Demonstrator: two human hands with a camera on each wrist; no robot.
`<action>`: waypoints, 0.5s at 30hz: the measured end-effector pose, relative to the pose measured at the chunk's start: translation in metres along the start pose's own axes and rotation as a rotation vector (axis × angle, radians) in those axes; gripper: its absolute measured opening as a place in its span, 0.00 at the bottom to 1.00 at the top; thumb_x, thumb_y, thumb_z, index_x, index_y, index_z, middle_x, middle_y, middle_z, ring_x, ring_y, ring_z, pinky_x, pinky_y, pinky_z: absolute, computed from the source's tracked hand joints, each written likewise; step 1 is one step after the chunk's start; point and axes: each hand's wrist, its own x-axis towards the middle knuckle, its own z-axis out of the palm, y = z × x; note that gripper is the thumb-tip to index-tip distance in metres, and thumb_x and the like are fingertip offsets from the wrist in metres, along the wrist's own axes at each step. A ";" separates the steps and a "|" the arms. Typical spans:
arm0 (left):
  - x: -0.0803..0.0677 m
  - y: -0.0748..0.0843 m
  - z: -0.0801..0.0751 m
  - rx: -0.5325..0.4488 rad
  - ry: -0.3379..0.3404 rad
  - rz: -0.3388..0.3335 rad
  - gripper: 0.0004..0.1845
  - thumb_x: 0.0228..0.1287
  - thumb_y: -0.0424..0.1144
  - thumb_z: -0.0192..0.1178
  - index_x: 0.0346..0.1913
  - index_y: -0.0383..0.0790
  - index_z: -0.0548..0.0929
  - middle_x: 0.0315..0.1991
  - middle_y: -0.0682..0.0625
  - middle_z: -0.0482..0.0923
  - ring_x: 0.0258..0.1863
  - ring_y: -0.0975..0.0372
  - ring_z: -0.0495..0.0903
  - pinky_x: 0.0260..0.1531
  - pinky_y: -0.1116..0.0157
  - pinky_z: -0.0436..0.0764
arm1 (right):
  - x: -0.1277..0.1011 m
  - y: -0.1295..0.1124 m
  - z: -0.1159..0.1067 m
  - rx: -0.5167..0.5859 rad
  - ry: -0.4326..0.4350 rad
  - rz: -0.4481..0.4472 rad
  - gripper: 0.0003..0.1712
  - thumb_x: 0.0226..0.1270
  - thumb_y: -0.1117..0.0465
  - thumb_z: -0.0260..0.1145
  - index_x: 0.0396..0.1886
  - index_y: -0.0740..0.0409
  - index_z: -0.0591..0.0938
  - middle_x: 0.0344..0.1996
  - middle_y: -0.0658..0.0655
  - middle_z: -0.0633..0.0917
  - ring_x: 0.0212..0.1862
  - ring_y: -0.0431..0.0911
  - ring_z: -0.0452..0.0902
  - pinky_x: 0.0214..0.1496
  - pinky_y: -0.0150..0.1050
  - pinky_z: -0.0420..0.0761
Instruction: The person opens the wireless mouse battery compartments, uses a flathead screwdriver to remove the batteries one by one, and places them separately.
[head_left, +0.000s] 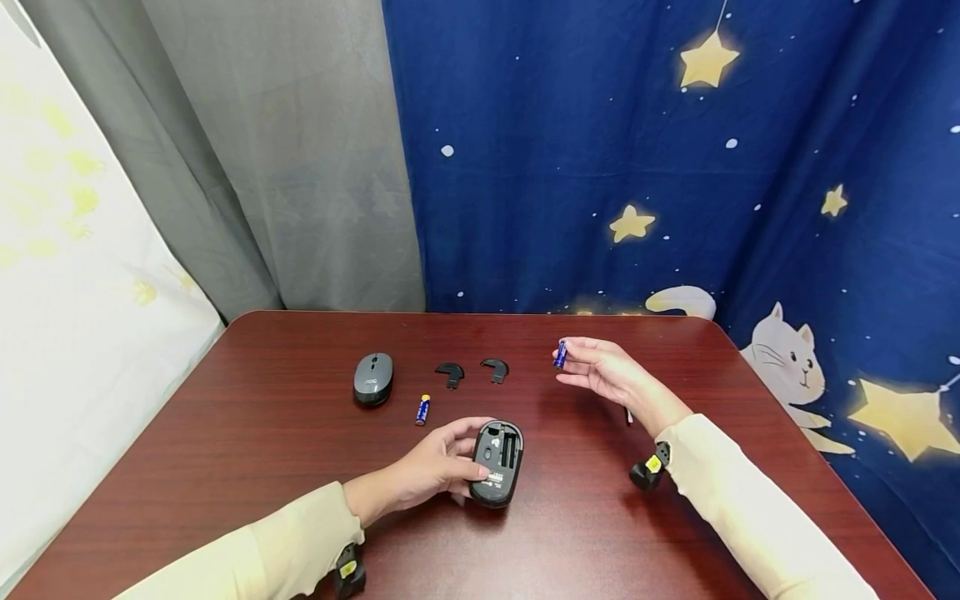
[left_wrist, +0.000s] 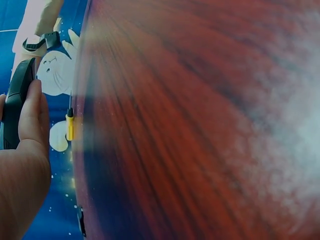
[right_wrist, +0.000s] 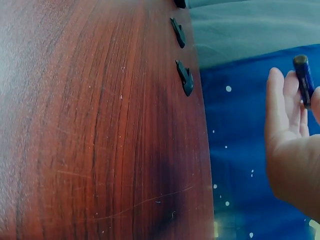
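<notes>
A black mouse [head_left: 497, 463] lies upside down on the dark red table [head_left: 285, 467], its battery bay uncovered. My left hand [head_left: 438, 467] holds it by its left side; the left wrist view shows the mouse [left_wrist: 15, 102] against my thumb. My right hand [head_left: 600, 371] is raised above the table at the right and pinches a small blue battery [head_left: 560, 353], which the right wrist view shows as a battery [right_wrist: 303, 76] at my fingertips. A second blue battery [head_left: 423, 410] lies on the table. Two black cover pieces [head_left: 450, 373] [head_left: 496, 368] lie behind the mouse.
A grey mouse [head_left: 372, 377] sits right way up at the back left of the table. A grey curtain [head_left: 300, 167] and a blue star-patterned cloth [head_left: 675, 167] hang behind. The cover pieces [right_wrist: 185, 78] appear near the table edge in the right wrist view.
</notes>
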 end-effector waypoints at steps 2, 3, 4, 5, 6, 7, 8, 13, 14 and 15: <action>0.000 0.000 0.000 0.001 0.000 0.000 0.37 0.59 0.21 0.60 0.71 0.38 0.61 0.58 0.35 0.74 0.47 0.48 0.81 0.40 0.52 0.82 | 0.001 0.000 -0.002 0.009 0.036 0.002 0.10 0.76 0.69 0.52 0.43 0.58 0.80 0.36 0.56 0.86 0.39 0.45 0.84 0.48 0.48 0.81; 0.000 0.000 0.000 0.001 0.000 0.000 0.37 0.59 0.21 0.60 0.71 0.38 0.61 0.58 0.35 0.74 0.47 0.48 0.81 0.40 0.51 0.82 | 0.002 0.001 -0.003 0.011 0.053 0.001 0.10 0.76 0.69 0.52 0.43 0.58 0.80 0.36 0.56 0.86 0.40 0.45 0.84 0.47 0.47 0.82; 0.000 0.000 0.000 0.000 0.000 0.000 0.37 0.59 0.21 0.60 0.72 0.38 0.61 0.58 0.35 0.74 0.47 0.48 0.81 0.40 0.51 0.82 | 0.002 0.001 -0.004 0.016 0.066 -0.001 0.09 0.75 0.69 0.51 0.43 0.58 0.79 0.36 0.56 0.86 0.40 0.45 0.84 0.47 0.47 0.82; 0.000 0.000 0.000 -0.001 0.000 0.000 0.37 0.59 0.21 0.60 0.72 0.38 0.61 0.58 0.35 0.74 0.47 0.48 0.81 0.40 0.51 0.82 | 0.003 0.001 -0.004 0.023 0.079 -0.003 0.09 0.75 0.70 0.51 0.44 0.59 0.79 0.36 0.56 0.86 0.40 0.45 0.83 0.48 0.47 0.82; 0.000 0.000 0.000 -0.001 0.001 0.000 0.37 0.59 0.21 0.60 0.72 0.38 0.61 0.58 0.35 0.74 0.47 0.48 0.81 0.40 0.51 0.82 | 0.003 0.001 -0.005 0.027 0.093 -0.005 0.09 0.75 0.70 0.51 0.44 0.59 0.78 0.36 0.56 0.86 0.40 0.45 0.83 0.48 0.46 0.82; 0.000 0.000 0.000 -0.002 -0.001 -0.001 0.37 0.59 0.21 0.60 0.72 0.38 0.61 0.58 0.35 0.74 0.47 0.48 0.81 0.40 0.51 0.82 | 0.004 0.002 -0.006 0.032 0.108 -0.006 0.09 0.75 0.70 0.51 0.44 0.60 0.78 0.35 0.56 0.85 0.40 0.45 0.83 0.48 0.46 0.82; 0.000 0.000 0.000 -0.003 -0.002 0.000 0.37 0.59 0.21 0.60 0.72 0.38 0.61 0.58 0.35 0.73 0.48 0.48 0.81 0.40 0.52 0.82 | 0.005 0.002 -0.008 0.034 0.121 -0.006 0.09 0.75 0.71 0.51 0.44 0.60 0.78 0.35 0.56 0.85 0.39 0.45 0.83 0.48 0.46 0.81; -0.001 0.000 0.000 -0.004 -0.006 0.003 0.37 0.59 0.21 0.60 0.72 0.38 0.61 0.58 0.34 0.74 0.48 0.48 0.81 0.40 0.51 0.82 | 0.009 0.007 -0.014 0.037 0.161 0.015 0.10 0.75 0.73 0.49 0.51 0.65 0.73 0.34 0.56 0.85 0.39 0.44 0.83 0.54 0.47 0.78; -0.001 0.000 -0.001 -0.004 -0.007 0.004 0.37 0.59 0.21 0.60 0.72 0.38 0.61 0.58 0.34 0.74 0.48 0.48 0.81 0.40 0.51 0.82 | 0.009 0.007 -0.015 0.034 0.162 0.018 0.12 0.75 0.73 0.48 0.54 0.66 0.70 0.34 0.56 0.85 0.39 0.44 0.82 0.56 0.48 0.76; -0.001 -0.001 -0.001 -0.004 -0.007 0.004 0.37 0.60 0.21 0.60 0.72 0.38 0.61 0.58 0.34 0.74 0.48 0.48 0.81 0.40 0.51 0.82 | 0.010 0.008 -0.017 0.033 0.165 0.021 0.13 0.75 0.74 0.48 0.56 0.67 0.68 0.34 0.55 0.85 0.39 0.44 0.82 0.56 0.48 0.76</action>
